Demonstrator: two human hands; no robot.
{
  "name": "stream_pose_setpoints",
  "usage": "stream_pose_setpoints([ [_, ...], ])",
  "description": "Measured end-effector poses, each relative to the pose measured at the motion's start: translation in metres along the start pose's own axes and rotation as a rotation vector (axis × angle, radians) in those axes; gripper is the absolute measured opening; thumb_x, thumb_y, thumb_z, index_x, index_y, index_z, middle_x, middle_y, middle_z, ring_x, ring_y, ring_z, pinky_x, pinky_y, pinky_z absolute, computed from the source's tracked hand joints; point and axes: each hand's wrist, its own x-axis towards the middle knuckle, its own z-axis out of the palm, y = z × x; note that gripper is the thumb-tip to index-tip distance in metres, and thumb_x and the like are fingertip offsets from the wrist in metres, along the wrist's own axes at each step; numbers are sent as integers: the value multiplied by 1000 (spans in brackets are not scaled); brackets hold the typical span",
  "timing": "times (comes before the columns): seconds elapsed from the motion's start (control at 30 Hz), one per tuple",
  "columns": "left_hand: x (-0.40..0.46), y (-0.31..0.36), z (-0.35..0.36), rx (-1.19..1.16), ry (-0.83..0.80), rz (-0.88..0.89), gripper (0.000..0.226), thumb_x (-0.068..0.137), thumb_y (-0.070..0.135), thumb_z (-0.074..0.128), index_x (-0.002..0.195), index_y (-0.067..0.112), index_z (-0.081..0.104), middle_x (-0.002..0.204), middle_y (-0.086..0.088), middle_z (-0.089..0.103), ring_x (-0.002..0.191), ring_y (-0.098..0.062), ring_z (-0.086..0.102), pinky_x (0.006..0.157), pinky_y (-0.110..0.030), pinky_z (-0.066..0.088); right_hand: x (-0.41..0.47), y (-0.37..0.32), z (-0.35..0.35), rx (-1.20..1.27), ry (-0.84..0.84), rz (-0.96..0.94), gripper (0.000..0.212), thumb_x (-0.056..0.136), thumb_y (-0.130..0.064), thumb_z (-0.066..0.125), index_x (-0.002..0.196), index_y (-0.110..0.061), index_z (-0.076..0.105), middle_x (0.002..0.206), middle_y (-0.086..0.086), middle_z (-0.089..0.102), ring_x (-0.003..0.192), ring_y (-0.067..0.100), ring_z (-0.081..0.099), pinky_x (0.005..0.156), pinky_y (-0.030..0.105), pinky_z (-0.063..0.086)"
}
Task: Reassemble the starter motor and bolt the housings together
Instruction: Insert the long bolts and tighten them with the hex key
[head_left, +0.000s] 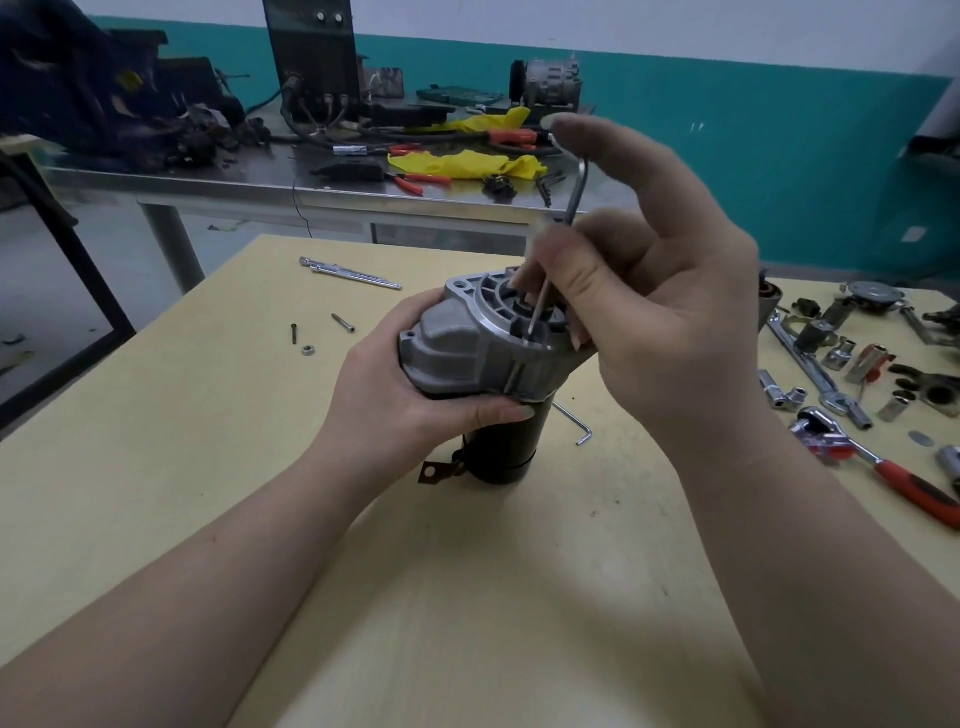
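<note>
The starter motor stands upright on the yellow table (208, 467). Its grey aluminium housing (457, 348) sits on top of the black cylindrical body (506, 447). My left hand (395, 395) grips the housing from the left, thumb along its lower edge. My right hand (654, 291) holds a silver hex key (576, 192) upright, fingers curled round its shaft. The key's tip goes down into the top of the housing, near its right rim. A copper terminal tab (434, 472) sticks out at the motor's base.
Two loose bolts (343, 322) and a nut (309, 349) lie left of the motor, an extension bar (350, 273) farther back. Another hex key (574, 423) lies right of the body. Sockets, wrenches and a red-handled ratchet (883, 467) crowd the table's right. A cluttered steel bench (311, 182) stands behind.
</note>
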Motion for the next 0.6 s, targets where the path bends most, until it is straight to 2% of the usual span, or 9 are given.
stream_pose_setpoints([
  [0.03, 1, 0, -2, -5, -20, -1, 87, 57, 39, 108, 133, 44, 66, 126, 16, 77, 116, -7, 73, 90, -16, 59, 0, -2, -1, 29, -11, 14, 42, 106, -10, 60, 146, -14, 51, 88, 10, 76, 77, 22, 73, 63, 27, 56],
  [0.13, 3, 0, -5, 23, -42, 23, 88, 57, 38, 108, 130, 57, 62, 127, 20, 75, 118, -3, 72, 91, -13, 57, 2, -6, -4, 70, -50, 54, 38, 108, -3, 52, 143, -15, 50, 102, 9, 77, 79, 32, 73, 56, 32, 54],
  [0.2, 3, 1, -5, 38, -30, 29, 88, 56, 41, 107, 128, 63, 60, 127, 23, 74, 117, -2, 72, 90, -12, 57, 5, -7, -5, 83, -55, 77, 37, 106, 3, 54, 139, -13, 50, 106, 9, 77, 79, 30, 74, 56, 31, 55],
  [0.3, 2, -1, -3, 46, -20, 26, 86, 58, 45, 107, 131, 56, 62, 127, 20, 75, 117, -4, 72, 89, -13, 58, 7, -8, -3, 148, -34, 104, 39, 101, 4, 63, 133, -14, 49, 93, 10, 77, 79, 26, 76, 60, 26, 56],
  [0.37, 2, -1, -3, 42, -23, 24, 86, 58, 45, 107, 130, 55, 62, 127, 19, 75, 116, -4, 73, 88, -13, 58, 8, -6, -2, 157, -10, 101, 52, 97, 1, 69, 140, -17, 45, 84, 9, 74, 77, 29, 74, 58, 33, 56],
  [0.43, 2, -1, -2, 33, -32, 13, 87, 57, 44, 107, 130, 57, 62, 127, 20, 75, 116, -3, 73, 88, -13, 58, 9, -4, -2, 124, 3, 94, 60, 95, -3, 73, 146, -19, 46, 79, 16, 66, 72, 30, 68, 57, 38, 55],
  [0.53, 3, -2, -4, 30, -53, 10, 88, 58, 41, 107, 130, 59, 62, 128, 21, 74, 117, -3, 72, 88, -13, 58, 7, 0, -1, 55, 21, 90, 39, 95, -4, 74, 132, -11, 64, 81, 21, 58, 70, 19, 59, 63, 29, 52],
  [0.6, 4, -2, -7, 11, -81, -7, 88, 57, 41, 107, 130, 60, 61, 130, 20, 73, 119, -4, 72, 90, -14, 58, 5, 0, 3, 29, 45, 90, 29, 96, -5, 74, 123, -11, 67, 83, 22, 59, 72, 24, 58, 61, 31, 52],
])
